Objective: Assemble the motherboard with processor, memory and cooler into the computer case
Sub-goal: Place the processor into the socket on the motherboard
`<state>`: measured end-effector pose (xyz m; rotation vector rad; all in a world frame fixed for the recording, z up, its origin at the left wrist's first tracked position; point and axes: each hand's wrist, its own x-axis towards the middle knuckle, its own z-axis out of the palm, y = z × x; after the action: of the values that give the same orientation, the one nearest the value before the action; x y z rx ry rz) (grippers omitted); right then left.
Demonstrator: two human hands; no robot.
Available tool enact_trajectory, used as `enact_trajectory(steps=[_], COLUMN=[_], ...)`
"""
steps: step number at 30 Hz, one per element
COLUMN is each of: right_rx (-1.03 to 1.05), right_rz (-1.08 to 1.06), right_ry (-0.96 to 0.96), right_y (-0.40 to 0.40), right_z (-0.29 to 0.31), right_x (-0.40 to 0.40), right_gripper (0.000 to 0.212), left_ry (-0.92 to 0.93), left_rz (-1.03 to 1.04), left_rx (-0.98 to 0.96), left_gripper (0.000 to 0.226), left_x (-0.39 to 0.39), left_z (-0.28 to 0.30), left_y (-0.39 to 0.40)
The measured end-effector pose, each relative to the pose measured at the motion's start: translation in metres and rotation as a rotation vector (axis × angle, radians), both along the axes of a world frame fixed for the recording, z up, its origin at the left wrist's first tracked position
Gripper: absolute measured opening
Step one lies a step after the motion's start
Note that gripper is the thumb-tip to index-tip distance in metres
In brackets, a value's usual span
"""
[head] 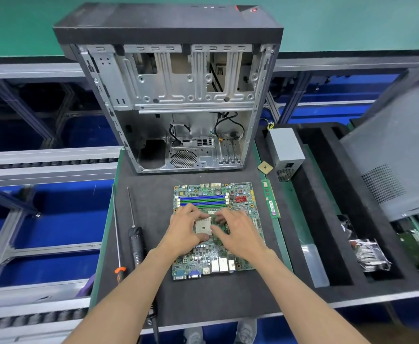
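The green motherboard [204, 260] lies flat on the black mat in front of the open computer case [178, 95]. Its square processor socket [203, 227] shows bare between my hands. My left hand [182, 233] rests on the board left of the socket, fingers spread above it and thumb at its lower edge. My right hand [239, 235] rests on the board right of the socket, bent fingertips touching near its upper right corner. The processor [264, 168] lies on the mat at right, beside the memory stick [270, 202]. The cooler [369, 254] sits in the foam tray at far right.
An electric screwdriver [136, 242] and a long thin screwdriver with an orange grip [117, 232] lie left of the board. A grey power supply [285, 152] stands in the black foam tray [310, 194]. A grey side panel [389, 170] leans at right. Conveyor rails run along the left.
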<state>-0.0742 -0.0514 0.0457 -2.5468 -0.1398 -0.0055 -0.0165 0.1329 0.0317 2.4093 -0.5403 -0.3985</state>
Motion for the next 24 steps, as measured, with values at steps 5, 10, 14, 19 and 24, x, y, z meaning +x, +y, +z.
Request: enact_trajectory(steps=[5, 10, 14, 19, 24], right_rx=[0.022, 0.063, 0.143, 0.210, 0.319], right_rz=[-0.074, -0.174, -0.253, -0.301, -0.286], right_ry=[0.031, 0.142, 0.195, 0.199, 0.219], right_y=[0.004, 0.003, 0.000, -0.004, -0.009], right_z=[0.013, 0.020, 0.020, 0.017, 0.017], right_x=[0.026, 0.043, 0.045, 0.044, 0.044], right_gripper=[0.032, 0.036, 0.042, 0.045, 0.041], left_ry=[0.002, 0.016, 0.038, -0.020, -0.133], left_rz=[-0.004, 0.003, -0.001, 0.105, 0.167], left_rx=[0.015, 0.004, 0.017, 0.024, 0.081], left_gripper=[0.057, 0.057, 0.057, 0.027, 0.029], left_x=[0.001, 0.000, 0.000, 0.002, 0.002], left_z=[-0.001, -0.003, 0.000, 0.006, 0.002], left_y=[0.000, 0.001, 0.001, -0.015, -0.025])
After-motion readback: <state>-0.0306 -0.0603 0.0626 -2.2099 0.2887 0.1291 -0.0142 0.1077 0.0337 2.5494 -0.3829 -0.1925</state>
